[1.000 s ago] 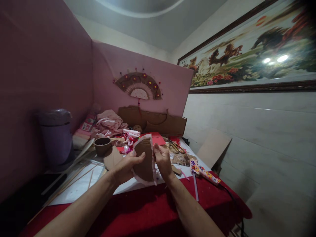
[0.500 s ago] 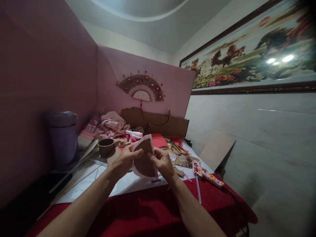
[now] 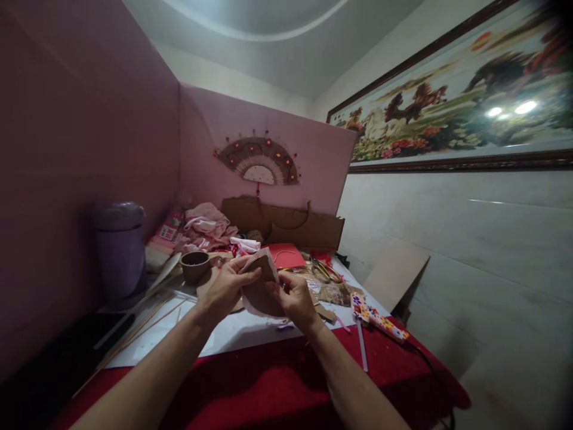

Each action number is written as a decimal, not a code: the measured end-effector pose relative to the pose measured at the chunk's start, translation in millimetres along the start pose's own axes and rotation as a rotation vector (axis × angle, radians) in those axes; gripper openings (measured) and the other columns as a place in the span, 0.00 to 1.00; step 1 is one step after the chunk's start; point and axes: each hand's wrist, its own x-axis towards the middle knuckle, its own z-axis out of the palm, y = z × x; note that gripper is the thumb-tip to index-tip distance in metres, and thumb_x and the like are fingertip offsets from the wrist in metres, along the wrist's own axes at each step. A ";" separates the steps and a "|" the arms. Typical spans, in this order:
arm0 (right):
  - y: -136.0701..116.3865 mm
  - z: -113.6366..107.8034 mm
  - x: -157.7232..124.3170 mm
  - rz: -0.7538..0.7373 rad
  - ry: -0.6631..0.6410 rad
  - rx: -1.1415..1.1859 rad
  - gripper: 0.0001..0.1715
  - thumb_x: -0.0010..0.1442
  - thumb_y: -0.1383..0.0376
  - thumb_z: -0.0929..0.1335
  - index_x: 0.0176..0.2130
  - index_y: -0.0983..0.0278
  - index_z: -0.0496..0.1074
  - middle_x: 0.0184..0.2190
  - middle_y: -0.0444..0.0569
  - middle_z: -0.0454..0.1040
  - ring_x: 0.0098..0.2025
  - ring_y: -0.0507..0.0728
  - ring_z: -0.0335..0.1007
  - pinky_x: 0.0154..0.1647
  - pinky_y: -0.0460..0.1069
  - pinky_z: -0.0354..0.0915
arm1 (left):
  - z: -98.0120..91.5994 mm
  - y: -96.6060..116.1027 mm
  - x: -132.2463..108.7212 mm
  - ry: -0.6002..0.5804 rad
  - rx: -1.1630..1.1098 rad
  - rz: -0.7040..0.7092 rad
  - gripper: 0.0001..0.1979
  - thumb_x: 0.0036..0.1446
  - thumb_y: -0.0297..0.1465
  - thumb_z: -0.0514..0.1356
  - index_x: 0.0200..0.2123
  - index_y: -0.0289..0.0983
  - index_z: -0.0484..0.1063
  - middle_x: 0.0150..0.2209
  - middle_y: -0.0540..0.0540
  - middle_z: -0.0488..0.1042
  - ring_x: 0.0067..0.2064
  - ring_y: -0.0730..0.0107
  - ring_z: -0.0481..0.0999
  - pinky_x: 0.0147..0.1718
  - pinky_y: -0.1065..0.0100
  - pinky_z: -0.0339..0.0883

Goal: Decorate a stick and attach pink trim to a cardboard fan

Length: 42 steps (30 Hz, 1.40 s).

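Note:
Between my hands, raised over the table, is a curved piece of brown cardboard [image 3: 263, 297] with pale pinkish fabric showing along its edge. My left hand [image 3: 229, 286] grips its left side, thumb lying on the brown face and fingers behind. On the right edge, my right hand [image 3: 295, 298] pinches the piece between thumb and bent fingers. The fingertips behind the cardboard are hidden.
A flowered glue gun [image 3: 378, 319] with a cord lies at right, near gold-handled scissors [image 3: 326, 272]. At left stand a brown cup [image 3: 195, 267], thin sticks [image 3: 138, 328] and a purple thermos-like container [image 3: 120, 257]. Pink cloth [image 3: 206, 226] and red paper [image 3: 286, 255] lie behind.
The cardboard piece has tilted and its top has dropped slightly between my hands. My right fingers have shifted at its right edge. The whole view has moved a little.

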 end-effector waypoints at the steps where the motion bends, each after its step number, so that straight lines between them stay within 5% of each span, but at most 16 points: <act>1: 0.1 -0.1 0.2 -0.004 0.002 -0.003 0.15 0.54 0.58 0.66 0.23 0.65 0.66 0.19 0.39 0.57 0.22 0.49 0.49 0.23 0.45 0.48 | 0.1 0.2 0.1 0.003 -0.003 0.007 0.13 0.42 0.27 0.68 0.35 0.34 0.76 0.32 0.45 0.79 0.31 0.70 0.75 0.32 0.72 0.67; 21: -0.7 2.1 -0.8 -0.137 0.011 -0.156 0.15 0.54 0.63 0.67 0.20 0.63 0.59 0.20 0.40 0.57 0.24 0.50 0.51 0.25 0.45 0.48 | -4.3 3.7 -1.1 -0.031 0.131 0.041 0.15 0.43 0.27 0.67 0.39 0.34 0.76 0.32 0.44 0.77 0.34 0.64 0.75 0.37 0.64 0.67; 28: -4.0 2.9 -4.0 -0.150 0.009 -0.274 0.18 0.52 0.66 0.67 0.19 0.63 0.55 0.18 0.38 0.55 0.22 0.49 0.49 0.25 0.46 0.45 | 0.6 9.5 -1.1 0.016 0.214 0.098 0.10 0.50 0.34 0.64 0.34 0.34 0.76 0.33 0.43 0.78 0.33 0.66 0.75 0.38 0.65 0.67; 42: -5.9 3.7 -4.4 -0.113 -0.001 -0.298 0.17 0.52 0.66 0.66 0.18 0.62 0.56 0.17 0.39 0.56 0.22 0.49 0.50 0.24 0.46 0.46 | 0.4 7.0 -0.8 0.056 0.182 0.094 0.12 0.46 0.33 0.66 0.35 0.34 0.75 0.31 0.45 0.77 0.33 0.68 0.74 0.36 0.68 0.65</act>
